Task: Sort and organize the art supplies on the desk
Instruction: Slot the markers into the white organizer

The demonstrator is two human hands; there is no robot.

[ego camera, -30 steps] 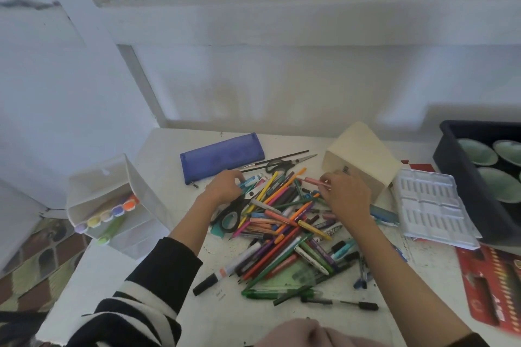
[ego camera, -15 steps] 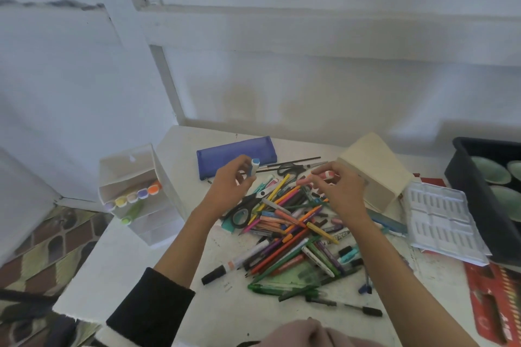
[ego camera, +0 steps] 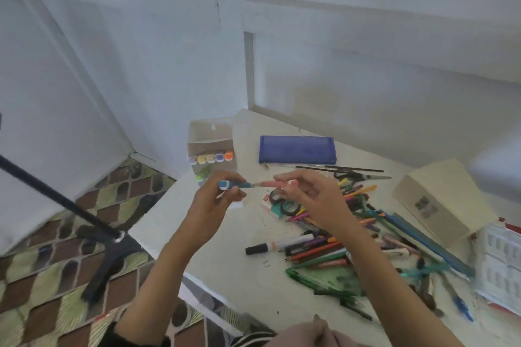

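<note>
The left hand (ego camera: 215, 203) pinches a short blue marker (ego camera: 235, 185) by its barrel and the right hand (ego camera: 315, 200) pinches a pink marker (ego camera: 275, 184) the same way; the two are held end to end in the air over the left edge of the desk (ego camera: 239, 276), just in front of the white marker box (ego camera: 210, 135); whether their ends actually touch is too blurred to tell; both look light, stiff and smooth enough to slip or roll, so a fingertip pinch at mid-barrel, clear of the cap, seems the safest hold; the box already shows a row of pastel caps, so a new one probably has to slide in beside or beneath them; behind lies a blue pencil case (ego camera: 297, 149); to the right sprawl a loose pile of pens (ego camera: 338, 236), scissors (ego camera: 362, 176), tape rolls (ego camera: 284, 203) and a cream box (ego camera: 442, 200), none standing between the hands and the marker box.
</note>
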